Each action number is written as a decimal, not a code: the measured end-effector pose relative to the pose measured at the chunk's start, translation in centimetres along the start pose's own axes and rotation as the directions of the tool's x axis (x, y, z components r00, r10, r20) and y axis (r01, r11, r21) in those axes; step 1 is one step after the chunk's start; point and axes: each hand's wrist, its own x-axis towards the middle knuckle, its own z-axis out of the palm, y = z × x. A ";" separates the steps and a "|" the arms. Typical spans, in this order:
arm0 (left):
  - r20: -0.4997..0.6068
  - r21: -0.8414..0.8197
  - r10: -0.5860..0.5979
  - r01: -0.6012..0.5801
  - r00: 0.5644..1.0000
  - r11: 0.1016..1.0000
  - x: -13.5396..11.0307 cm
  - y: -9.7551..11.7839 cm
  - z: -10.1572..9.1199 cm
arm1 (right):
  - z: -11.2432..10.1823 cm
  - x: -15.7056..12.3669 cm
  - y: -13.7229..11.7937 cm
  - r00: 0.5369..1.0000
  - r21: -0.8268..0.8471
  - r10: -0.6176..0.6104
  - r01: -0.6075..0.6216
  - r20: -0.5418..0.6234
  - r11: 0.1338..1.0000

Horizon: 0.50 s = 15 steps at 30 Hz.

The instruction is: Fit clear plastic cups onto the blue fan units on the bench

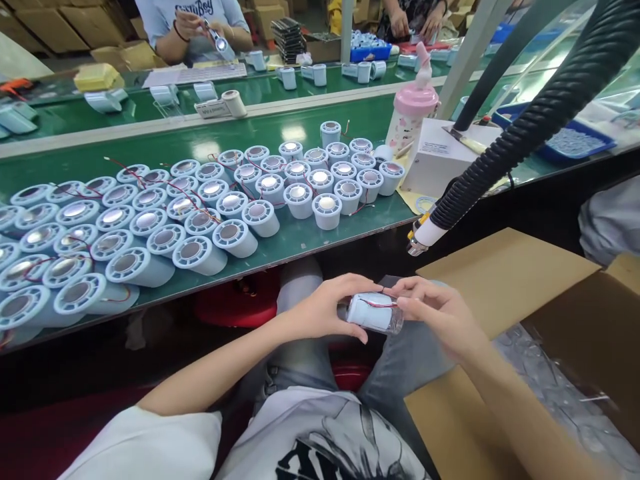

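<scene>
Above my lap, my left hand (330, 308) is wrapped round a pale blue cylindrical housing (369, 315), thumb below and fingers on top. The housing lies on its side, with a clear plastic cup (396, 324) at its right end. Along its upper face runs a thin red and black wire (377, 304), which reaches the fingertips of my right hand (443, 312). Those fingertips are pinched together at the wire's end, close to the clear cup. Exactly what lies between them is partly hidden.
Rows of similar blue housings (190, 250) with loose wires stand on the green bench (280, 243). A black corrugated hose (500, 153) hangs at right above an open cardboard box (500, 280) of clear plastic parts (545, 380). A pink-lidded cup (413, 110) stands behind. Co-workers' hands (193, 27) are across the bench.
</scene>
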 end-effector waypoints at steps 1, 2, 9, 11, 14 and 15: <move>0.028 -0.073 -0.027 0.029 0.999 0.997 0.0 0.2 0.1 | -0.1 0.0 0.0 0.999 0.062 0.036 -0.036 0.001 0.997; 0.049 -0.147 -0.065 0.071 0.997 0.987 -0.1 0.4 0.2 | -0.3 0.1 0.0 0.998 0.117 0.066 -0.066 0.005 0.991; 0.079 -0.506 -0.358 0.347 0.930 0.790 -0.6 1.8 0.5 | -0.6 -1.2 0.2 0.945 -0.342 -0.264 0.316 0.190 0.885; 0.103 -0.487 -0.374 0.375 0.922 0.789 -0.8 2.0 0.4 | -0.6 -1.7 0.4 0.909 -0.479 -0.338 0.416 0.245 0.773; 0.081 -0.397 -0.329 0.333 0.941 0.855 -1.0 2.2 0.3 | -0.8 -2.2 0.7 0.910 -0.432 -0.308 0.404 0.277 0.806; 0.066 -0.371 -0.290 0.293 0.955 0.881 -1.1 2.3 0.2 | -0.8 -2.3 0.8 0.921 -0.396 -0.273 0.369 0.277 0.841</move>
